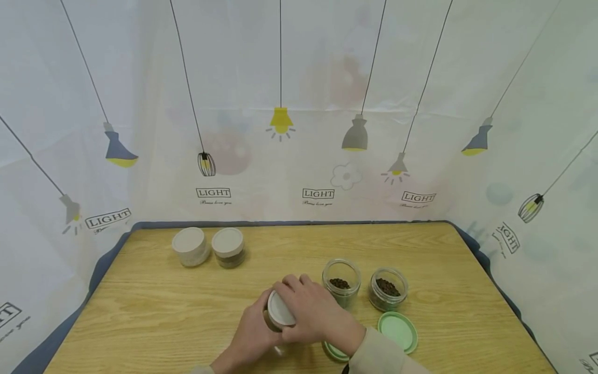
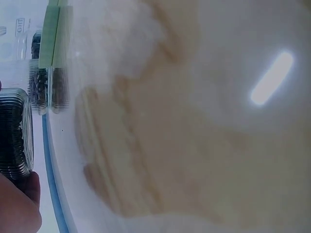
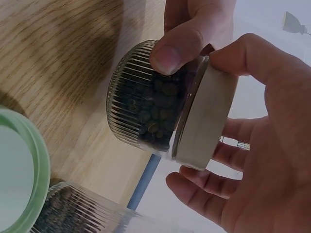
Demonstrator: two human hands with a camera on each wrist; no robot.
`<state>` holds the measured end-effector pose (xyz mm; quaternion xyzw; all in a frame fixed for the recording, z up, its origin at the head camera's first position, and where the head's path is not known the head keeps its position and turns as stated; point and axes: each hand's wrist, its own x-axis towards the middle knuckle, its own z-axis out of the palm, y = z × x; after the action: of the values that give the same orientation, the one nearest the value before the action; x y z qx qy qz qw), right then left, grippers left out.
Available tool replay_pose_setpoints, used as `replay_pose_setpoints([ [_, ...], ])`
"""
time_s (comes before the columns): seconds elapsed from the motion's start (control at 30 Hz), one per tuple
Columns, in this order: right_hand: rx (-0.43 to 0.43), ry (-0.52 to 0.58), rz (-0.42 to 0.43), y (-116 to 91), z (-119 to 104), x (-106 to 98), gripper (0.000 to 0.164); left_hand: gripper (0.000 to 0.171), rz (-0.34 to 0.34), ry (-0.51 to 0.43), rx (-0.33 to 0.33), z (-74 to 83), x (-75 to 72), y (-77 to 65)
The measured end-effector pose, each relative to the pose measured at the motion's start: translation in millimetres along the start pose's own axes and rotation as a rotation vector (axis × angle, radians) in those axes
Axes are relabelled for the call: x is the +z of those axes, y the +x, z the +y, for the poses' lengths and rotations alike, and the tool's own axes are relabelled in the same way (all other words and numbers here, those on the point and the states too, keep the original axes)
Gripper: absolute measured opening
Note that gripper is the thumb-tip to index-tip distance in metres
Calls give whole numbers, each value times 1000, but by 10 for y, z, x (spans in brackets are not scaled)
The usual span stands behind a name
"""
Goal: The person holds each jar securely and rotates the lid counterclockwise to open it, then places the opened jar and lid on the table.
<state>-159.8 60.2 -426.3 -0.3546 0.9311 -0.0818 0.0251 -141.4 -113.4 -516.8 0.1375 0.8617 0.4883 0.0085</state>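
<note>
My left hand [image 1: 254, 330] grips a ribbed glass jar [image 3: 138, 94] partly filled with dark beans, its thumb pressed on the glass near the neck. On the jar sits a white lid [image 1: 281, 310], and my right hand [image 1: 310, 309] grips it from above, fingers curved round its edge. The jar is held tilted over the front middle of the table. Just right of my hands stand two lidless glass jars, one [image 1: 342, 296] nearer and one [image 1: 385, 298] further right, both with dark beans inside. In the left wrist view the gripped jar [image 2: 12, 131] shows only at the left edge.
A green lid [image 1: 397, 332] lies in front of the right lidless jar; another green lid [image 1: 335, 352] is partly hidden under my right forearm. Two white-lidded jars, one [image 1: 190, 246] beside the other [image 1: 228, 248], stand at the back left of the wooden table [image 1: 154, 311]. A printed curtain [image 1: 261, 171] surrounds it.
</note>
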Motion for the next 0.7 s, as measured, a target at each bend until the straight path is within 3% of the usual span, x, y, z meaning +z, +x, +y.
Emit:
replay_pose_setpoints([
  [0.17,-9,-12,-6,-32,-24,-18,76,90,-7,-5,-21,11,-18,4],
  [0.3,16,-29,57,-36,-78,-22,85,81,35,4,4,14,-30,23],
  [0.43,116,-97,109,-4,-147,-3,95,75,49,5,44,0,-32,35],
  [0.57,227,-166,91,24,-196,33,104,78,37,-25,53,-19,-25,30],
  [0.7,280,-182,82,39,-213,77,109,81,48,-20,71,-20,-20,23],
])
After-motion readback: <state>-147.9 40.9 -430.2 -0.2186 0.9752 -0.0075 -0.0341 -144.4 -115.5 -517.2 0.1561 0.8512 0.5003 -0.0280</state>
